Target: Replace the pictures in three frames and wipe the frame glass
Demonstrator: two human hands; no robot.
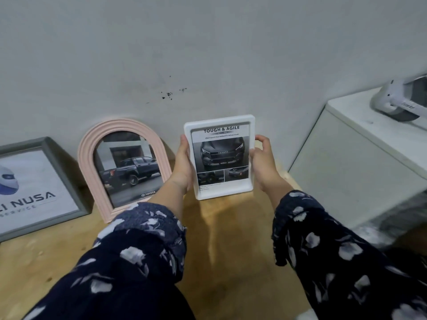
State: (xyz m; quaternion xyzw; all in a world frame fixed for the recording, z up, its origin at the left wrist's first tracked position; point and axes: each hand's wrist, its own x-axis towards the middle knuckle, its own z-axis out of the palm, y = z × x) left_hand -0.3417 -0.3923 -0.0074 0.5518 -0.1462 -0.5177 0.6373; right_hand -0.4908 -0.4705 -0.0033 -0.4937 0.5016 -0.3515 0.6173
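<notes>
Both hands hold the white frame (219, 155) upright above the wooden table (231, 239), near the wall. The left hand (183, 165) grips its left edge; the right hand (262, 158) grips its right edge, fingers curled round it. The pink arched frame (124, 167) and grey frame (39, 188) lean against the wall to the left.

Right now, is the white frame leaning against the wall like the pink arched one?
No, the white frame is held upright off the wall, the left hand and right hand gripping its side edges.
</notes>
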